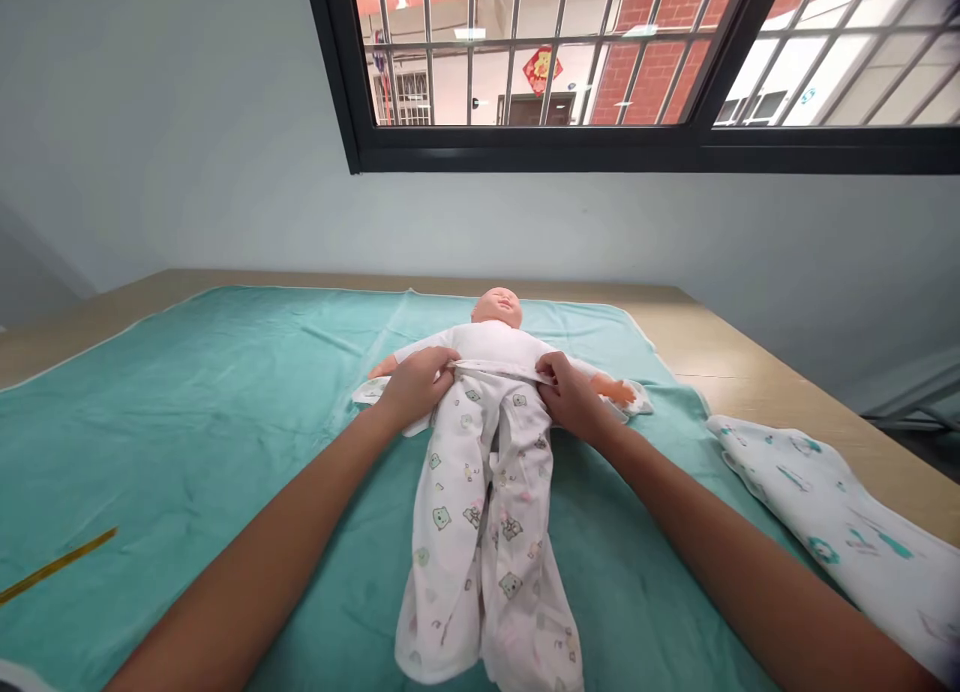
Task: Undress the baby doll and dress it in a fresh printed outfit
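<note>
A baby doll [498, 309] lies on its back on a green sheet [247, 392], head toward the wall and arms spread. It wears a white top [499, 343] and white baby trousers [457, 502] printed with small animals, the legs stretching toward me. My left hand [421, 380] pinches the waistband at the doll's waist on the left. On the other side my right hand [566, 390] has its fingers closed on the waistband too. White cloth lies spread beneath the doll's arms. The doll's legs are hidden inside the trousers.
A folded white printed cloth [840, 522] lies at the right on the sheet and wooden table [750, 357]. At the lower left is a thin yellow strip [60, 564]. Behind the table stand a wall and a barred window [525, 150].
</note>
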`<action>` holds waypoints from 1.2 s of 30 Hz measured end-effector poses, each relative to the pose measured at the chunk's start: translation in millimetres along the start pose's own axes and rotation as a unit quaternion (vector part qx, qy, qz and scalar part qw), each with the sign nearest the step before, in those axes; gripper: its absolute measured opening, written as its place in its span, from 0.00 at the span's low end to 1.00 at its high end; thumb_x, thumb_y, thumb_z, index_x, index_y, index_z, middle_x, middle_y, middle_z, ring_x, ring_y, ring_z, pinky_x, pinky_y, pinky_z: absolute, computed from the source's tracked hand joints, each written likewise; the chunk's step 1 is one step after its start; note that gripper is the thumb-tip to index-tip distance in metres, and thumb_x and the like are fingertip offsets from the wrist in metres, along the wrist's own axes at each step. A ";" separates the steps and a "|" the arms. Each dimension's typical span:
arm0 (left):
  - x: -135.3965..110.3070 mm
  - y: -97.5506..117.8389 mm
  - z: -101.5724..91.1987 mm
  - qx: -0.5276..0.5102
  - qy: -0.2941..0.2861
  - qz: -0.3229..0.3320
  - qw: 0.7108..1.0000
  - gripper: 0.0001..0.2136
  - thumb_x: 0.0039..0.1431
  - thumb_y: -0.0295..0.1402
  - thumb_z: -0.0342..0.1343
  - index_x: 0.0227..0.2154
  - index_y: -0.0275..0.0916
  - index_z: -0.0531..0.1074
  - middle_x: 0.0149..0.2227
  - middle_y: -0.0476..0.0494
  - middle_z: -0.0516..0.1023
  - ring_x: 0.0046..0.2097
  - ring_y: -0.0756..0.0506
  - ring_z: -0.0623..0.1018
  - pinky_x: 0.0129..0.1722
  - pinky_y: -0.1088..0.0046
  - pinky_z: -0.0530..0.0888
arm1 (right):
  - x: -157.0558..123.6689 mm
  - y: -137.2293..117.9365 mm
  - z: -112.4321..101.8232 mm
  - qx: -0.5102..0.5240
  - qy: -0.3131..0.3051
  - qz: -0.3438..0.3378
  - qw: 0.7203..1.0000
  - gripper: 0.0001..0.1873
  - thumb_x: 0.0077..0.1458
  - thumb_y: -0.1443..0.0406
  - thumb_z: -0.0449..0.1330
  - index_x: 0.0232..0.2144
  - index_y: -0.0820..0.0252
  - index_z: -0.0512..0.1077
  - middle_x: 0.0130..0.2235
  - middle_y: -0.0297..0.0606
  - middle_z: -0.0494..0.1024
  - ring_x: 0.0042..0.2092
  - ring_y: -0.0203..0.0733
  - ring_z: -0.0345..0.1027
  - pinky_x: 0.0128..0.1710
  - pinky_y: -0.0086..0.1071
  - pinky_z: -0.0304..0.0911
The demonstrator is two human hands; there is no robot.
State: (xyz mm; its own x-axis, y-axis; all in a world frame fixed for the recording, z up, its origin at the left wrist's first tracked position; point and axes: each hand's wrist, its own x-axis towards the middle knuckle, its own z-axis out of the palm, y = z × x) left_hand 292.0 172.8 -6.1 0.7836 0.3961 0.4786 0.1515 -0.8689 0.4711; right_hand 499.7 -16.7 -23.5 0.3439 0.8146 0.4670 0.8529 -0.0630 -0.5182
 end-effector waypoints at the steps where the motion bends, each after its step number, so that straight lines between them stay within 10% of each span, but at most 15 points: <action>1: -1.5 -0.5 -4.3 -0.041 -0.029 -0.020 0.999 0.11 0.62 0.32 0.47 0.42 0.41 0.73 0.43 0.46 0.79 0.45 0.44 0.77 0.46 0.68 0.72 | -1.5 1.5 -0.7 0.027 -0.017 0.021 0.999 0.11 0.52 0.71 0.51 0.39 0.56 0.61 0.34 0.35 0.68 0.35 0.42 0.62 0.36 0.36 0.59; 9: -15.6 -6.0 -44.4 -0.136 -0.257 -0.098 0.952 0.30 0.47 0.40 0.64 0.56 0.46 0.66 0.56 0.46 0.72 0.56 0.40 0.72 0.50 0.68 0.72 | -3.1 15.1 -18.1 0.214 -0.196 0.077 0.954 0.14 0.53 0.58 0.61 0.41 0.56 0.66 0.38 0.34 0.67 0.38 0.40 0.61 0.37 0.33 0.60; 14: -18.8 -9.0 -30.1 -0.152 -0.218 -0.116 0.957 0.22 0.47 0.39 0.62 0.47 0.41 0.70 0.46 0.45 0.75 0.45 0.42 0.75 0.42 0.68 0.72 | -5.9 10.9 -17.8 0.167 -0.194 0.087 0.963 0.24 0.42 0.53 0.70 0.36 0.57 0.67 0.33 0.30 0.64 0.34 0.37 0.57 0.33 0.30 0.56; 27: -28.8 -6.4 -8.7 -0.182 -0.043 -0.126 0.974 0.07 0.53 0.33 0.54 0.23 0.38 0.66 0.27 0.54 0.68 0.32 0.50 0.66 0.32 0.75 0.63 | -20.3 -16.0 -7.2 0.156 -0.123 0.076 0.977 0.23 0.54 0.48 0.61 0.22 0.59 0.65 0.23 0.30 0.61 0.28 0.36 0.53 0.27 0.31 0.49; 32: -31.4 -0.5 -10.5 -0.208 -0.052 -0.176 0.961 0.08 0.52 0.34 0.56 0.23 0.39 0.63 0.23 0.55 0.64 0.29 0.51 0.64 0.30 0.76 0.62 | -24.8 -11.1 -5.3 0.197 -0.134 0.077 0.968 0.20 0.57 0.50 0.59 0.25 0.59 0.67 0.26 0.31 0.64 0.30 0.36 0.56 0.29 0.31 0.52; 36: -30.7 1.7 -27.4 -0.253 -0.166 -0.163 0.939 0.10 0.51 0.36 0.59 0.34 0.39 0.68 0.31 0.52 0.70 0.33 0.50 0.69 0.32 0.75 0.67 | -29.9 -1.5 -14.5 0.200 -0.197 0.086 0.956 0.19 0.56 0.49 0.59 0.30 0.59 0.68 0.28 0.31 0.64 0.31 0.37 0.57 0.30 0.30 0.54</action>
State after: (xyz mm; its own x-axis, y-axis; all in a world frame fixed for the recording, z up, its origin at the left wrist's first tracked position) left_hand 251.7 167.3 0.3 0.9031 0.4283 0.0303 0.1755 -0.4326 0.8844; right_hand 493.8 -49.4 -26.3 0.2246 0.9707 0.0852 0.5506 -0.0543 -0.8330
